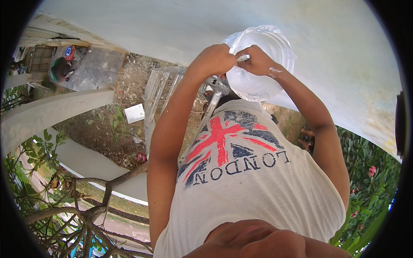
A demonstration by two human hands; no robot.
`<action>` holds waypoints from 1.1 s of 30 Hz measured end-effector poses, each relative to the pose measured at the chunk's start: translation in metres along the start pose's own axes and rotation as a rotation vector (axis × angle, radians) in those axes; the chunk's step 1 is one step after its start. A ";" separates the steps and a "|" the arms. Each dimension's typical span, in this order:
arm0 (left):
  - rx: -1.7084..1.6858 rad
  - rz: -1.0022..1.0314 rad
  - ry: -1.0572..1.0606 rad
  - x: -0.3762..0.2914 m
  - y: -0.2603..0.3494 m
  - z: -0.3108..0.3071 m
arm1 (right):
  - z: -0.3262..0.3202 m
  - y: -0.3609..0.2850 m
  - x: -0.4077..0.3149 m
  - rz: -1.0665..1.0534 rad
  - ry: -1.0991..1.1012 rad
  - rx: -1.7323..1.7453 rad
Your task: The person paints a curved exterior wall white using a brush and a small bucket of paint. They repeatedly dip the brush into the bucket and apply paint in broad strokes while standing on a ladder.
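A white plastic bucket (pixel 271 82), wet and whitish inside, is in front of my chest, close to the painted wall (pixel 329 48). My left hand (pixel 217 59) is closed at the bucket's left rim, its fingertips mostly hidden. Over the bucket's opening, my right hand (pixel 258 59) grips a slim white handle (pixel 242 58) with a bluish end. The other end of the handle is hidden. The two hands almost touch, and white smears mark my right wrist. Below the bucket is the top of a metal ladder (pixel 219 85).
A white square container (pixel 134 113) lies on the littered ground at left. A low wall (pixel 64 103) crosses beside it. Tree branches (pixel 96 211) reach in at lower left. A flowering shrub (pixel 371 180) grows at right. Another person (pixel 61 71) is low down on the paving, far left.
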State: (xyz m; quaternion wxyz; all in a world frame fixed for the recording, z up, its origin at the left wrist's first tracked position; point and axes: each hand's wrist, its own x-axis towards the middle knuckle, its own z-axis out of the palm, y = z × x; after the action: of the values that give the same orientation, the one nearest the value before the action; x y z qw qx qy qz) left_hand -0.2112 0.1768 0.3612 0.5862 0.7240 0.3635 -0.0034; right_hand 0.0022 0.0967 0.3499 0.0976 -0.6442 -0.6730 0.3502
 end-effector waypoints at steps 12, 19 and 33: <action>-0.072 0.024 -0.043 0.013 -0.007 0.000 | 0.009 0.003 -0.017 -0.059 0.263 -0.227; -0.070 0.028 -0.072 0.013 -0.003 -0.003 | -0.046 -0.032 -0.072 0.119 0.295 0.471; -0.097 0.094 -0.163 -0.010 0.028 -0.003 | -0.073 -0.057 -0.160 -0.056 1.045 0.061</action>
State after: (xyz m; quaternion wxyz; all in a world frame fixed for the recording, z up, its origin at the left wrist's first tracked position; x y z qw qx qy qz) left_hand -0.2052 0.1722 0.3901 0.6475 0.7086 0.2800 -0.0170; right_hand 0.0231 -0.0233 0.4887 0.4482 -0.7117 -0.5408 -0.0012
